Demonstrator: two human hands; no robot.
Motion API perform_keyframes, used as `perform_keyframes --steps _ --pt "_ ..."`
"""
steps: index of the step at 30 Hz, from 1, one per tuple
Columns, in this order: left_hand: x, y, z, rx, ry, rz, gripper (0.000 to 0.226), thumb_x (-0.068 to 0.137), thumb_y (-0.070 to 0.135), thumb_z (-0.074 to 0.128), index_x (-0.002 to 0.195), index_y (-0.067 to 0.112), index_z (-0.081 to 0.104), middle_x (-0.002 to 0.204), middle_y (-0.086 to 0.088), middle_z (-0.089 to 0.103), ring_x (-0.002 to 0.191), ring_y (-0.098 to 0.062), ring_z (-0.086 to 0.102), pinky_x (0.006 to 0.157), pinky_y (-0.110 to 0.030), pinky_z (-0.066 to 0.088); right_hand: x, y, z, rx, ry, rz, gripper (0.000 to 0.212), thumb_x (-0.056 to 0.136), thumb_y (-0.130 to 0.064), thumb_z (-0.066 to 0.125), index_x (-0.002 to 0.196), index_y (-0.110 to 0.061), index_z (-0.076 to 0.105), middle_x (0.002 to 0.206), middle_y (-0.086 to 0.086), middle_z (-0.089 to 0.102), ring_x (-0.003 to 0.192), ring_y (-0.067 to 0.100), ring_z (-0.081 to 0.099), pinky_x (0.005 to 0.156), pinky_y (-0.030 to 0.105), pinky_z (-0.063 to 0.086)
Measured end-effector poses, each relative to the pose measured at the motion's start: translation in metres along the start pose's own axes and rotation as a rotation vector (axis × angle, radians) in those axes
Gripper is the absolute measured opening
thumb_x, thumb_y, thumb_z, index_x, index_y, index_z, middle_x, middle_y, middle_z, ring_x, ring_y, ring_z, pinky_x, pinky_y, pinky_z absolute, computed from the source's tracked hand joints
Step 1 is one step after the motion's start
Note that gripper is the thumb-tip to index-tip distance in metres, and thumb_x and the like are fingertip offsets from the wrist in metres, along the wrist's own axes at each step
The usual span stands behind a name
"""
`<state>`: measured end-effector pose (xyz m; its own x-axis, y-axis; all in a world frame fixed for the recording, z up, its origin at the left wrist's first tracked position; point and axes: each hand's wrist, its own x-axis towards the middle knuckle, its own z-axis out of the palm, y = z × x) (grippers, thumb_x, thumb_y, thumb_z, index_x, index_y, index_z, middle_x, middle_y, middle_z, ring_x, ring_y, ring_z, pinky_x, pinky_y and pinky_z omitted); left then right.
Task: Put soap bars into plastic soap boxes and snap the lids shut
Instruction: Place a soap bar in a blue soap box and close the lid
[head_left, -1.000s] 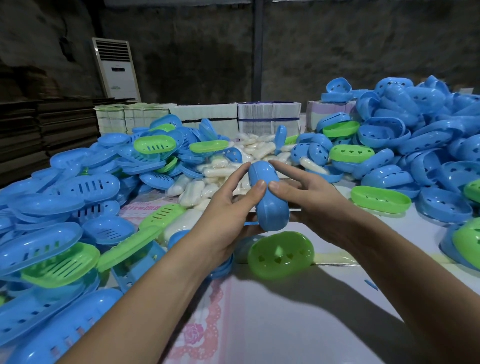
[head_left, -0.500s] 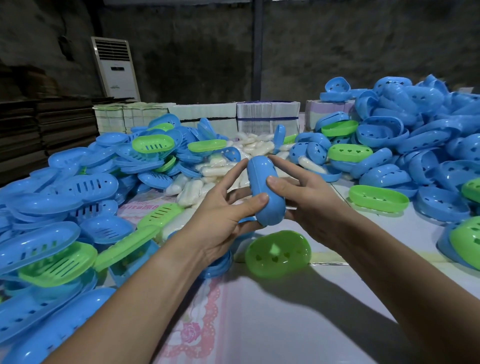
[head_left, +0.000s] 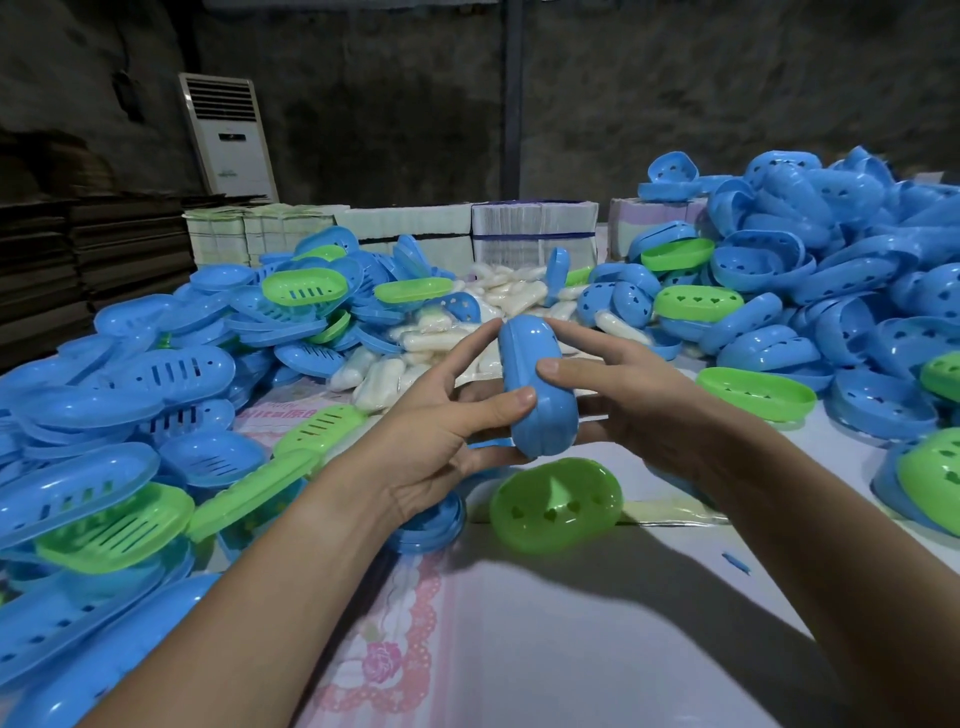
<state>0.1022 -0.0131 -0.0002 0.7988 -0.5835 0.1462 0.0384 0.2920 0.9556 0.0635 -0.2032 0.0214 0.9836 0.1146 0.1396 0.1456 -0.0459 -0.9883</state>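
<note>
Now the closed blue soap box is held a little higher above the table than a second ago, tipped more upright, with its far end pointing away toward the heap of wrapped soap bars. It is pinched from both sides: the left hand is closed on it with the thumb pressed to its near flank and fingers cupped beneath, while the right hand is closed on it with the thumb laid across its top face. No gap is seen along the seam, so the lid is judged to be snapped home and this box ready to be set aside; the soap inside cannot be seen.

Just below the hands a green lid with heart cut-outs is lying open side up. Bare tablecloth is left only toward the near edge, between the forearms. The left side is crowded by a pile of slotted trays, the right side by a mound of blue box halves, so any set-down is best kept to that near strip.
</note>
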Motion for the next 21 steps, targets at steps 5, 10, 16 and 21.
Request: perform_keyframes --steps 5,10,16,21 --pt "0.0016 0.0023 -0.0021 -0.05 0.015 -0.029 0.081 0.071 0.011 0.08 0.143 0.038 0.054 0.117 -0.018 0.074 0.099 -0.033 0.074 0.078 -0.049 0.063 0.0022 0.0029 0.0014 0.056 0.039 -0.011 0.05 0.088 -0.027 0.071 0.135 -0.035 0.058 0.111 0.005 0.075 0.096 0.034 0.072 0.067 0.037 0.06" --pt "0.0022 0.0023 -0.0035 -0.086 0.011 -0.043 0.081 0.068 0.009 0.086 0.138 0.04 0.059 0.122 -0.019 0.072 0.102 -0.037 0.072 0.084 -0.053 0.062 0.0027 0.0036 0.0028 0.054 0.044 -0.02 0.048 0.088 -0.028 0.07 0.134 -0.036 0.058 0.11 0.003 0.075 0.102 0.036 0.07 0.069 0.038 0.061" --pt "0.0028 0.0041 -0.0066 -0.125 -0.027 -0.066 0.076 0.069 0.011 0.084 0.134 0.043 0.061 0.118 -0.015 0.074 0.093 -0.035 0.073 0.079 -0.045 0.064 0.0022 0.0007 -0.0022 0.032 0.05 -0.044 0.03 0.089 -0.032 0.067 0.118 -0.042 0.069 0.109 -0.003 0.075 0.09 0.026 0.072 0.07 0.038 0.061" --pt "0.0038 0.0047 -0.0073 -0.15 -0.049 -0.078 0.077 0.069 0.012 0.084 0.136 0.041 0.061 0.123 -0.016 0.073 0.096 -0.038 0.072 0.081 -0.046 0.064 0.0011 -0.0001 -0.0031 0.01 0.038 -0.048 0.046 0.081 -0.042 0.07 0.127 -0.039 0.064 0.114 -0.005 0.074 0.1 0.026 0.071 0.077 0.041 0.061"
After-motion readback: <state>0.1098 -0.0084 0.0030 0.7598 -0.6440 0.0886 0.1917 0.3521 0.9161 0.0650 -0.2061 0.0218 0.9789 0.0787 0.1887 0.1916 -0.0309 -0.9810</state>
